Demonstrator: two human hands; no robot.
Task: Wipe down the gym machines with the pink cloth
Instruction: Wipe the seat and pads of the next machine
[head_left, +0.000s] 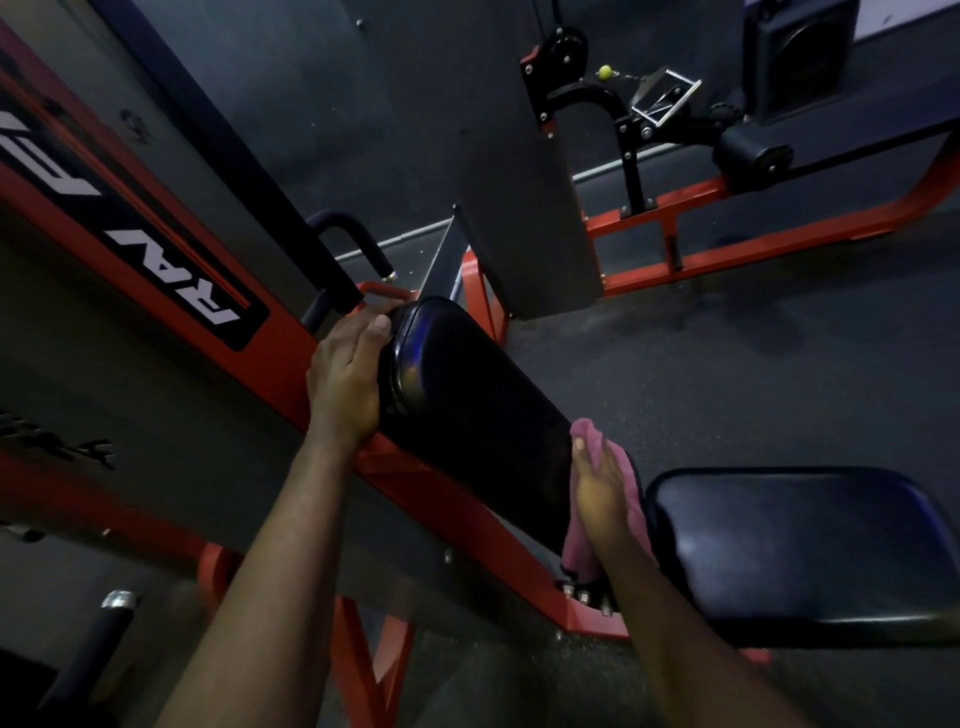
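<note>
Your left hand (347, 384) grips the back pad (467, 410) at its top edge; your right hand (605, 499), holding the pink cloth (631, 483), should press flat along its lower edge.

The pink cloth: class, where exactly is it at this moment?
In the head view, the pink cloth is lower right of centre, under the right hand, pressed against the lower end of the black back pad, beside the seat pad.
</note>
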